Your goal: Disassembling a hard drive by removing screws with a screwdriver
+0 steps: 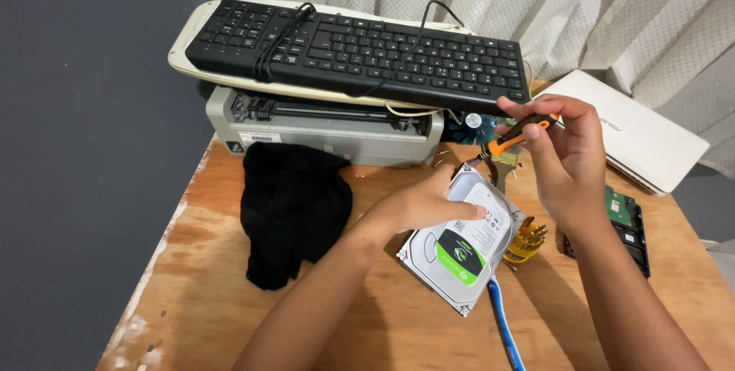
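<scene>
My left hand point(423, 204) grips a silver hard drive point(463, 245) with a green and white label, tilted up off the wooden table point(199, 264). My right hand point(563, 153) pinches an orange and black screwdriver point(521, 134) by its handle. The screwdriver's tip points down toward the drive's top edge, just above my left fingers. A round yellow holder of screwdriver bits point(527, 239) sits right behind the drive.
A black keyboard point(360, 49) lies on a cream one, both stacked on a grey printer point(321, 130). A black cloth point(291, 206) lies at left. A white laptop point(639, 137) and a second drive with a green circuit board point(624, 225) sit at right. A blue cable point(501, 325) runs forward.
</scene>
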